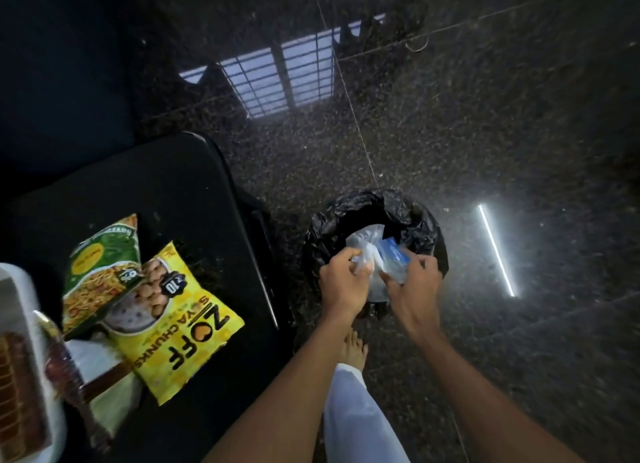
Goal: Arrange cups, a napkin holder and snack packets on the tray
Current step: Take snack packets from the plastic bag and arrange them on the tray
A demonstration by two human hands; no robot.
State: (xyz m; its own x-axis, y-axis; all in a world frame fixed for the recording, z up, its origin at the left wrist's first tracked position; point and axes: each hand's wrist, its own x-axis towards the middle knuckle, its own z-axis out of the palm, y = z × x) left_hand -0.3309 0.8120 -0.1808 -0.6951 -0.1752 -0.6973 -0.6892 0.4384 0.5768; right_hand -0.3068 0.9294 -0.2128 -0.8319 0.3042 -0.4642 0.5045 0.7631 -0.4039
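Observation:
My left hand and my right hand both pinch a crumpled clear plastic wrapper with a blue patch, held over a bin lined with a black bag. On the black table at the left lie a yellow soya chunks packet and a green noodle packet overlapping it. A white tray pokes in at the left edge with brown contents I cannot identify. A dark reddish packet lies beside the tray.
The floor is dark speckled stone with bright reflections of a window and a tube light. My bare foot and white trouser leg stand between the table and the bin. A dark seat fills the upper left.

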